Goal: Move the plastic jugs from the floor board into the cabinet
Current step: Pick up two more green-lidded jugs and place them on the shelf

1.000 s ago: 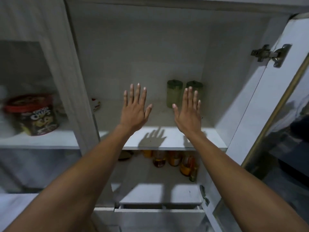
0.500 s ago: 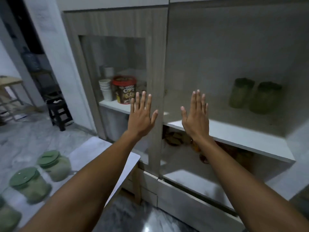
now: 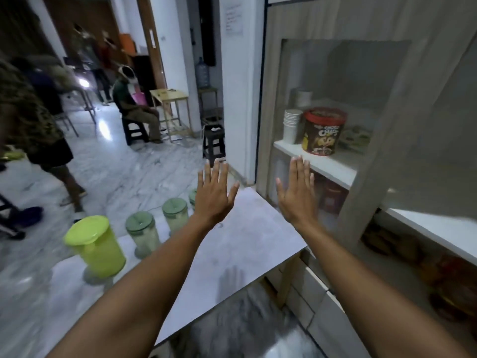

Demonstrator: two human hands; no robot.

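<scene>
A white floor board point(image 3: 247, 228) lies low beside the cabinet point(image 3: 382, 161). On its left part stand a lime-yellow jug point(image 3: 96, 245) and two clear jugs with green lids point(image 3: 143, 233) point(image 3: 175, 215); a third green lid point(image 3: 193, 196) peeks out behind my left hand. My left hand point(image 3: 214, 195) is held up flat above the board, fingers spread, empty. My right hand point(image 3: 296, 195) is raised the same way in front of the cabinet's glass door, empty too. The jugs inside the cabinet are out of view.
Behind the glass door sit a chocolate cereal tub point(image 3: 322, 131) and stacked white cups point(image 3: 291, 125). A black stool point(image 3: 213, 140) stands by the white pillar. A person sits at the back point(image 3: 134, 107), another stands at the left point(image 3: 33, 125). The floor is grey marble.
My view has swung left, away from the open cabinet shelf toward the floor board and the room. Both hands stay raised, flat and empty. The jugs on the board have come into view.
</scene>
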